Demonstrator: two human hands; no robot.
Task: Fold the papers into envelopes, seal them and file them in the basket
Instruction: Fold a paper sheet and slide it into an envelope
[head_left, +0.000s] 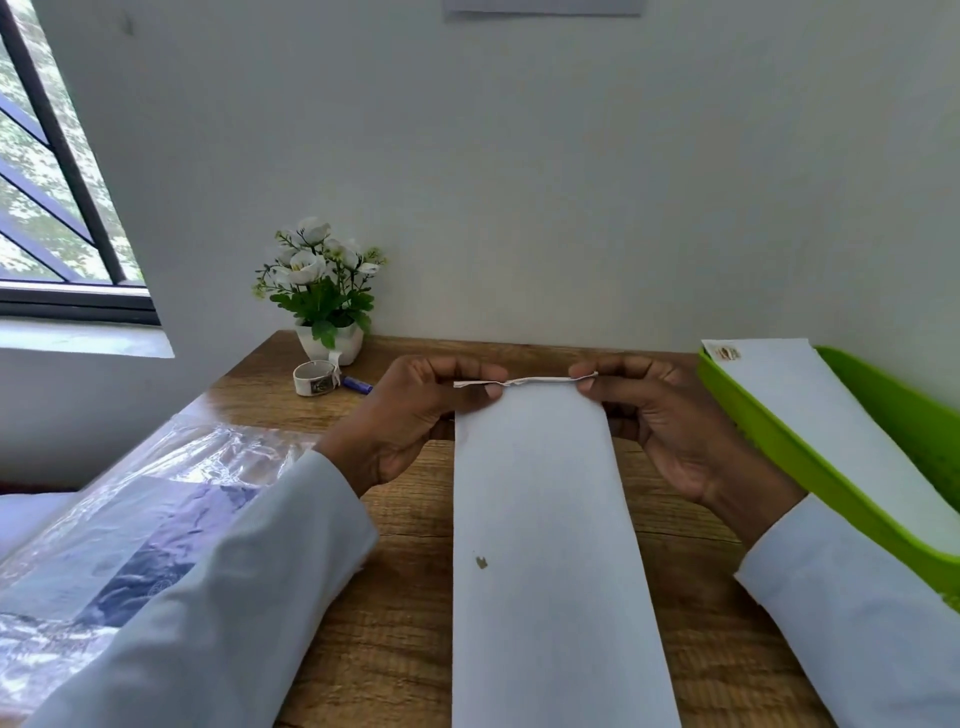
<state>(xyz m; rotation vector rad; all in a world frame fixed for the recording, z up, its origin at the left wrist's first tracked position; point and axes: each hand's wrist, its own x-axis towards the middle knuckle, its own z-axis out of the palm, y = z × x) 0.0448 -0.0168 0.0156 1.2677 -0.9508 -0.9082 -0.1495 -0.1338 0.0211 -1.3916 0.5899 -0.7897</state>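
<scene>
Table (405, 597): wooden top, set against a white wall; carries every item below.
Plastic-wrapped pack (119, 519): clear crinkled wrap over white and blue contents, at the table's left edge, partly under the left sleeve.
Folded paper (545, 545): long white strip lying lengthwise down the table's middle, far end raised off the wood; a small brown mark near its middle.
Basket (779, 457): green plastic tray at the right edge, just beside the right hand.
Filed envelope (810, 415): white, lying inside the basket, brown mark at its far corner.
Left hand (415, 415): thumb and fingers pinched on the paper's far edge, left corner.
Right hand (660, 415): thumb and forefinger pinched on the same edge, right corner.
Potted flowers (324, 291): white blooms, white pot, far left by the wall.
Tape roll (315, 378): in front of the pot.
Blue pen (357, 384): just beside the tape; only part shows.
</scene>
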